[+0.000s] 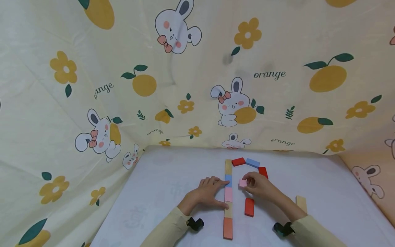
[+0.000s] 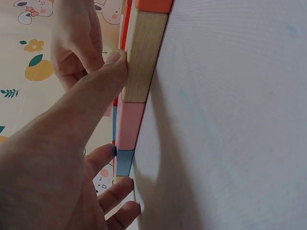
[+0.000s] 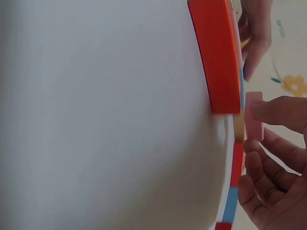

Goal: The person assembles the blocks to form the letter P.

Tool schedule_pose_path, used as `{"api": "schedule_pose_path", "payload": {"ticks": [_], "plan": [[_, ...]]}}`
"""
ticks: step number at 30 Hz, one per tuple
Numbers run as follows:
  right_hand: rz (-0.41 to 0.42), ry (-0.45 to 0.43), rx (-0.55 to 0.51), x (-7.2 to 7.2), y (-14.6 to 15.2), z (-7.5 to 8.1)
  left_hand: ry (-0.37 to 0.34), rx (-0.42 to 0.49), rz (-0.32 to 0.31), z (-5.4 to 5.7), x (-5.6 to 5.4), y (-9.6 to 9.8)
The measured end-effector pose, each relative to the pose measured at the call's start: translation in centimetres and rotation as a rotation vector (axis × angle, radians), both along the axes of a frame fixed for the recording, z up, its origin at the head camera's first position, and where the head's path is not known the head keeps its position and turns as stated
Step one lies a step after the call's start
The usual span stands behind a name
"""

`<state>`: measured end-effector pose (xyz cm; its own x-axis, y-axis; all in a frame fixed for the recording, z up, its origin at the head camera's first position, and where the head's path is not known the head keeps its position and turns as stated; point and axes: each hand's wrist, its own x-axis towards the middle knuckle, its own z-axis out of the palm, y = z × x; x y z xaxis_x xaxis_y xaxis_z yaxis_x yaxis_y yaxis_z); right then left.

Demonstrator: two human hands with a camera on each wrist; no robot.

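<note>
A straight column of blocks lies on the table: wood, blue (image 1: 228, 178), pink (image 1: 228, 194), wood (image 1: 228, 213) and orange (image 1: 228, 228) end to end. My left hand (image 1: 207, 192) rests against its left side, thumb on the lower wood block and index finger on the blue one. My right hand (image 1: 260, 185) pinches a small pink block (image 1: 242, 183) between thumb and fingers, just right of the column. In the right wrist view that pink block (image 3: 253, 117) appears raised off the table. A red block (image 1: 249, 207) lies below the right hand.
From the column's top, a red block (image 1: 238, 162), a blue block (image 1: 252, 162) and another red block (image 1: 263, 172) curve to the right. A wood block (image 1: 301, 203) lies beyond my right forearm. A patterned cloth (image 1: 185, 116) hangs behind the white table (image 1: 160, 178).
</note>
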<state>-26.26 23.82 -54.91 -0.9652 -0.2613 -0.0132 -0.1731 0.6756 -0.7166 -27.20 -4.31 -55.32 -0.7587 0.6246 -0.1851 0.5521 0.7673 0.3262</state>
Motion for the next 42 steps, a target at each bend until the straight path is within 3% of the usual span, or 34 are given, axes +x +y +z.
{"api": "schedule_pose_path", "payload": {"ticks": [10,23,42], "plan": [[-0.014,-0.084,0.022,-0.7,-1.6,-0.7,-0.005,0.004,0.002,0.1,0.0,0.1],[0.014,-0.089,0.03,-1.2,-2.3,-0.8,-0.016,0.0,0.009,0.1,0.0,0.1],[0.057,-0.09,0.033,-1.2,-2.5,-0.5,-0.007,-0.028,0.007,0.9,0.3,0.2]]}}
